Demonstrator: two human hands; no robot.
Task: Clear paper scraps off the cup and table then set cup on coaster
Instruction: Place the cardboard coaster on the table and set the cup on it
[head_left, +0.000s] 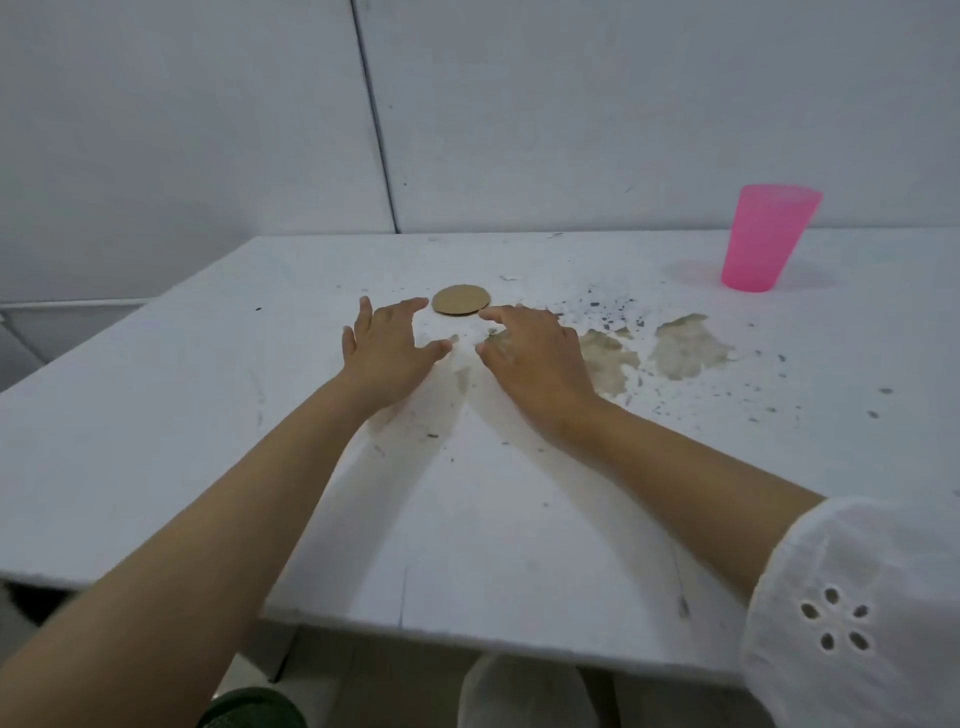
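Both forearms reach forward over the white table (156, 441), converging toward its middle. Left hand (387, 353): palm down, fingers spread and slightly curled, thumb angled inward toward the other hand. It grasps nothing; fingertips lie at or just above the tabletop, contact unclear. Right hand (535, 358): also palm down, fingers loosely extended, index finger pointing toward the coaster's near edge. Released, nothing in it. Whether the palm touches the surface cannot be told. The two thumbs face each other across a narrow gap.

Coaster (461, 300): round, brown, cardboard-like, lying flat just beyond both sets of fingertips, between them. The right index tip sits just beside its rim; touching or not is uncertain.

Cup (769, 236): pink, translucent, upright, rim up, standing at the far right of the table near the wall (623, 104), well apart from hands and coaster.

Tabletop worn: tan patches (685, 345) where the white surface has peeled, right of the right hand, with dark specks scattered around them.

Right arm carries a white eyelet sleeve (852, 618) at the elbow; left forearm is bare.
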